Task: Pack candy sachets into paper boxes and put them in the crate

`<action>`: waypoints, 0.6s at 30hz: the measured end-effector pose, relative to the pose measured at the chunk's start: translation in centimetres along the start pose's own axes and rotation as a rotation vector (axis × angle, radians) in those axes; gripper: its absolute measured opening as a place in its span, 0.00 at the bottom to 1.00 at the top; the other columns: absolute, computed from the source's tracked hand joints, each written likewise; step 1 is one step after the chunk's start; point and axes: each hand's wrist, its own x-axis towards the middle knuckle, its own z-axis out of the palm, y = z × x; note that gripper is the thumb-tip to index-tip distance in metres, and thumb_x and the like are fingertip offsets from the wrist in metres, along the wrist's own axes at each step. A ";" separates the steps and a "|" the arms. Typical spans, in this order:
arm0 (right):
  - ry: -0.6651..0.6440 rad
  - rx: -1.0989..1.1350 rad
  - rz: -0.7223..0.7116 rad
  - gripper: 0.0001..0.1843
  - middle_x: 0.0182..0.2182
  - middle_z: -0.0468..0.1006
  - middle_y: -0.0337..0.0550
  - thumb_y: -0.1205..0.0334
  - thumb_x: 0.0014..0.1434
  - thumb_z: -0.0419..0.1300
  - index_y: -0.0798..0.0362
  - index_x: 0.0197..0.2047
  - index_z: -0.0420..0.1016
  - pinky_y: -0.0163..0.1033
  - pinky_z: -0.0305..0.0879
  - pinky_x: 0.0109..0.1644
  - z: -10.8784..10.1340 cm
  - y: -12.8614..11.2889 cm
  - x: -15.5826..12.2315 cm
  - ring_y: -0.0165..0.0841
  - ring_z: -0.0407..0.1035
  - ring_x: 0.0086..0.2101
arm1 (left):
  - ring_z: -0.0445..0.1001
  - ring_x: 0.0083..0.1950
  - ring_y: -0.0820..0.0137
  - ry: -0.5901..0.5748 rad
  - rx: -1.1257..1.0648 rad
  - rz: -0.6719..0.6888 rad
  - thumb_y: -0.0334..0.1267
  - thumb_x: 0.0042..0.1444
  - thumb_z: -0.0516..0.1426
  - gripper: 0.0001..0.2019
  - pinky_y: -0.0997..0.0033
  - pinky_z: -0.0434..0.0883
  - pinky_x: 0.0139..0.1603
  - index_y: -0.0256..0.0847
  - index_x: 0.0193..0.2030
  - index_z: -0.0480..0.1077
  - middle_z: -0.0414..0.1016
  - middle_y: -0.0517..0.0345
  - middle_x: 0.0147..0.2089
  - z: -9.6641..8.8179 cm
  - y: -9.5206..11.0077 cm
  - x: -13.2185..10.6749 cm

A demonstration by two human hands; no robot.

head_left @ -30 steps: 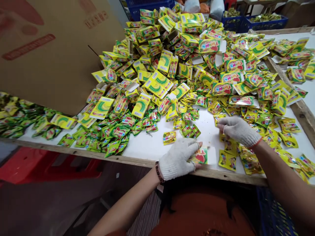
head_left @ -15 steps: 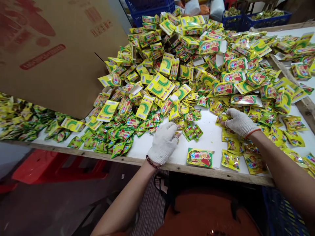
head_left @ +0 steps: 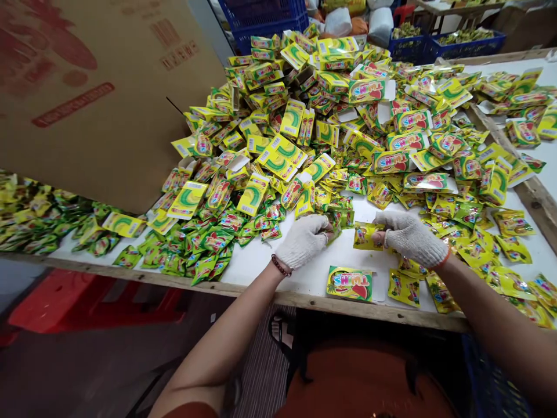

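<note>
My left hand (head_left: 303,241), in a white knit glove, closes its fingertips on a green candy packet (head_left: 334,227) just above the white tabletop. Opposite it, my right hand (head_left: 411,239), also gloved, pinches a yellow candy packet (head_left: 364,236) between thumb and fingers. In front of both hands a small TWINS box (head_left: 350,283) lies flat near the table edge, its white end flap turned to the right. Loose yellow packets (head_left: 404,288) lie under and beside my right hand. To the left of my left hand spreads a pile of green packets (head_left: 213,241).
A tall heap of yellow candy boxes (head_left: 282,151) fills the back of the table. At the left stands a big cardboard carton (head_left: 87,110). A wooden strip (head_left: 533,194) crosses the right side. Below the table's left part is a red stool (head_left: 56,302); blue crates (head_left: 467,45) stand behind.
My right hand has moved left, bringing a yellow packet away from the pile. My left hand has shifted up and right onto the green packets. The view has tilted slightly.
</note>
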 end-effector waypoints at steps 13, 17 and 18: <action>0.000 -0.124 0.017 0.11 0.28 0.73 0.39 0.55 0.58 0.57 0.53 0.31 0.72 0.36 0.58 0.33 2.1 0.6 0.2 0.32 0.64 0.30 | 0.65 0.29 0.74 -0.047 -0.835 -0.163 0.56 0.54 0.60 0.21 0.74 0.64 0.30 0.36 0.28 0.69 0.67 0.61 0.26 3.3 3.4 -1.9; 0.065 -0.104 -0.013 0.10 0.31 0.74 0.41 0.55 0.59 0.56 0.53 0.36 0.70 0.38 0.62 0.37 2.6 0.3 -0.1 0.34 0.67 0.33 | 0.67 0.32 0.72 -0.013 -0.867 -0.172 0.52 0.51 0.64 0.18 0.73 0.65 0.31 0.36 0.31 0.71 0.69 0.60 0.29 4.2 3.5 -2.1; 0.068 -0.062 -0.016 0.12 0.33 0.74 0.42 0.55 0.58 0.57 0.53 0.41 0.70 0.39 0.64 0.37 2.8 0.1 -0.2 0.34 0.68 0.33 | 0.66 0.31 0.73 0.009 -0.823 -0.151 0.51 0.53 0.63 0.17 0.73 0.65 0.30 0.36 0.30 0.70 0.68 0.60 0.28 4.2 3.5 -2.1</action>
